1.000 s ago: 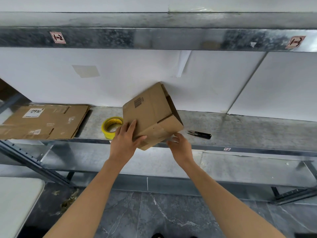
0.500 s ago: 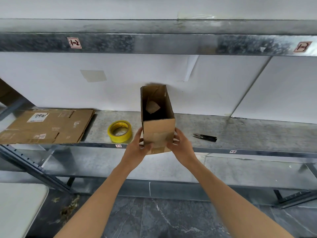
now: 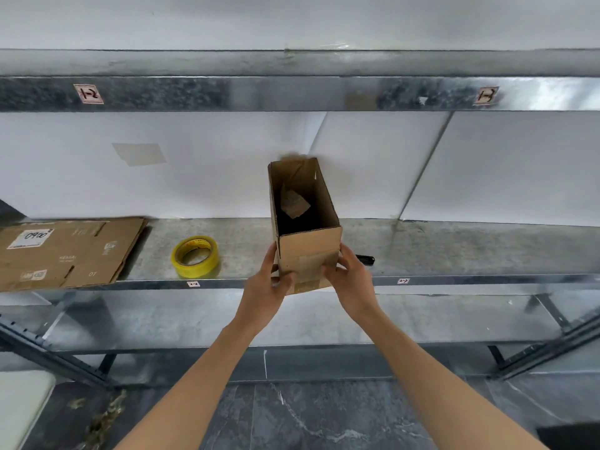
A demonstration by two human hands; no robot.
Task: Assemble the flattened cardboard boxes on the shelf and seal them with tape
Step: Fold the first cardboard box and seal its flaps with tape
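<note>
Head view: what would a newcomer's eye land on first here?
An open cardboard box is held upright at the front edge of the shelf, gripped low down by the left hand and right hand. To its left on the shelf lie a yellow tape roll and, farther left, flattened cardboard.

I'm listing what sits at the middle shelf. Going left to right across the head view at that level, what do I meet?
Flattened cardboard → yellow tape roll → upright open box → black handle, which peeks out just right of the box.
</note>
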